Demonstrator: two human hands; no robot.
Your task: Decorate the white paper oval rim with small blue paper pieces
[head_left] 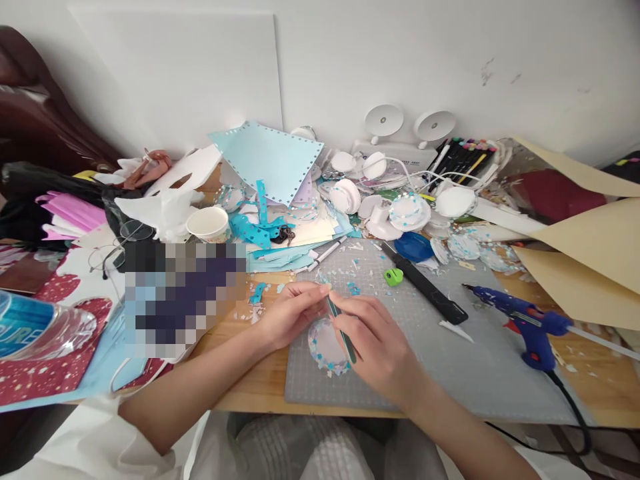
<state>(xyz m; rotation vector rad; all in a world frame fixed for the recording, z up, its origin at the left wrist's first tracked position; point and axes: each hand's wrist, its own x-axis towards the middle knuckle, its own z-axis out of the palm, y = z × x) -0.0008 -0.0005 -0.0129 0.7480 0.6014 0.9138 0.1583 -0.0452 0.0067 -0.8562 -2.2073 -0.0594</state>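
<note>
A small round white disc [326, 345] with blue and pink speckles round its rim lies on the grey cutting mat [450, 360]. My left hand [290, 312] rests at the disc's upper left edge, fingers curled and pinched together above it. My right hand [377, 343] is closed on a thin green tool [343, 328], whose tip lies over the disc's right side. Whether the left fingers pinch anything is too small to tell.
A black utility knife [425, 285] and a green clip [393, 276] lie on the mat behind the hands. A blue glue gun [525, 323] sits at right. Paper cup [209, 223], blue paper scraps, white discs and markers [463, 155] crowd the back. A plastic bottle [35, 323] lies at left.
</note>
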